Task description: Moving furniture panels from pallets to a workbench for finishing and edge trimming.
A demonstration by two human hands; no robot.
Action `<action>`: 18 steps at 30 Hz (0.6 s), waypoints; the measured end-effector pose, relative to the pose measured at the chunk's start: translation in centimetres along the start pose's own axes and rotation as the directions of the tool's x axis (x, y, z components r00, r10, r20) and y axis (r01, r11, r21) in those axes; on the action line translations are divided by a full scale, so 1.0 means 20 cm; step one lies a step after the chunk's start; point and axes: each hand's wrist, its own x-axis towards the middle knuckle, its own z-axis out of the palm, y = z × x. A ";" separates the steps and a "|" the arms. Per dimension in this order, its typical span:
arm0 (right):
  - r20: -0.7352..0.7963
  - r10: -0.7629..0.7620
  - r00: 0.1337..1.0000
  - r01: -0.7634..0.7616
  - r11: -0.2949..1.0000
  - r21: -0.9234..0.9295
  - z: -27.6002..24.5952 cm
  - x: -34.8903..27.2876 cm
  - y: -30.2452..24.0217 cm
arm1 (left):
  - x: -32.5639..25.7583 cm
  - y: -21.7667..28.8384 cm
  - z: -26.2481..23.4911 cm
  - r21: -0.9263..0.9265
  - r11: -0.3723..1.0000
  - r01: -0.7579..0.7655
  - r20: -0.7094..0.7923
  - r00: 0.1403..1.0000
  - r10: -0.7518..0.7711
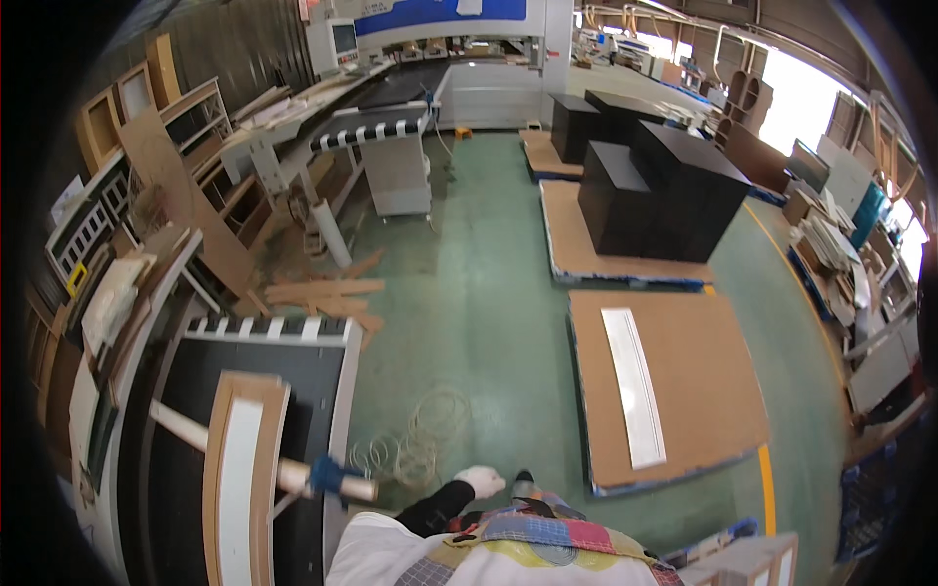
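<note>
My left hand [481,481], in a pale glove below a black sleeve, hangs in front of my body above the green floor. Its fingers are turned under and too small to make out, and I see nothing held in it. A dark shoe tip [525,479] shows just right of it. My right hand is out of view. Left of me, a long brown frame with a white inner panel [240,469] lies on a black-topped conveyor table [322,391]. A wooden bar with a blue clamp [327,476] sticks out beside the frame.
To the right, a brown board on a pallet [694,391] carries a white strip panel [633,386]. Black cabinets [674,195] stand on pallets beyond. Loose coiled cord [420,444] and wood offcuts [327,291] lie on the floor. A large white machine [489,93] stands ahead.
</note>
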 end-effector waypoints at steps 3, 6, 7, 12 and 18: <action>0.009 -0.054 0.998 0.055 0.971 -0.232 -0.87 0.18 -0.22 | 0.20 -0.13 -0.22 0.007 0.993 0.121 -0.091 0.989 -0.120; -0.329 -0.390 0.860 0.173 0.830 -0.530 -1.85 0.48 -0.44 | 0.32 -0.11 -0.58 -0.094 0.972 0.214 -0.134 0.965 -0.225; -0.362 -0.457 0.813 0.226 0.819 -0.528 -2.21 0.58 -0.55 | 0.35 -0.11 -0.69 -0.186 0.962 0.202 -0.215 0.947 -0.240; -0.786 -0.219 0.578 0.660 0.692 0.293 -3.56 0.98 -1.26 | 0.76 -0.26 -1.11 -0.352 0.886 0.301 -0.306 0.857 -0.413; -0.181 -0.759 0.626 0.639 0.631 -0.440 -4.19 1.10 -1.85 | 1.40 -0.38 -1.90 -0.224 0.879 0.421 -0.241 0.850 -0.468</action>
